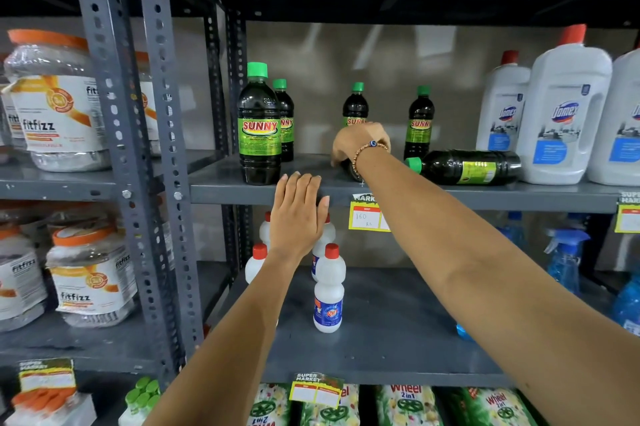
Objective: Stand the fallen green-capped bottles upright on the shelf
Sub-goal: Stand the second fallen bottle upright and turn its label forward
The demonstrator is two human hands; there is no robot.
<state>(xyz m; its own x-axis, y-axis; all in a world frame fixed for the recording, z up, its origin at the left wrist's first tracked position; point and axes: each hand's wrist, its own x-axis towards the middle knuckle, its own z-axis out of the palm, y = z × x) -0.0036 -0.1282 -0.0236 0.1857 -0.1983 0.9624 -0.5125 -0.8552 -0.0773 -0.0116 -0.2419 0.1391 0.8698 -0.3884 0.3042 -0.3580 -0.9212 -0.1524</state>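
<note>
Setting: a person is standing at a grey metal shelf (311, 192) stocked with dark bottles with green caps; big white jugs (562, 117) are sitting at its right end.
Standing bottles: four are standing upright, two at the left (259, 128), one behind the right hand (355, 103) and one just right of it (419, 124).
Fallen bottle: one bottle (465, 167) is lying on its side near the front edge, cap pointing left, its base beside the white jugs.
Right hand: the right hand (360, 145), with a beaded bracelet at the wrist, is reaching over the shelf and curling down around a dark object (347, 167) low on the shelf, probably another bottle; most of that object is hidden, so whether the fingers are fully clamped on it cannot be told.
Left hand: the left hand (298, 214) is hovering flat and open, fingers together, fingertips at the shelf's front edge, holding nothing.
Doing it well: judging from this, the grasped item should be tipped up by its upper body, set flat on its base, clear of its neighbours, before turning to the lying bottle.
</note>
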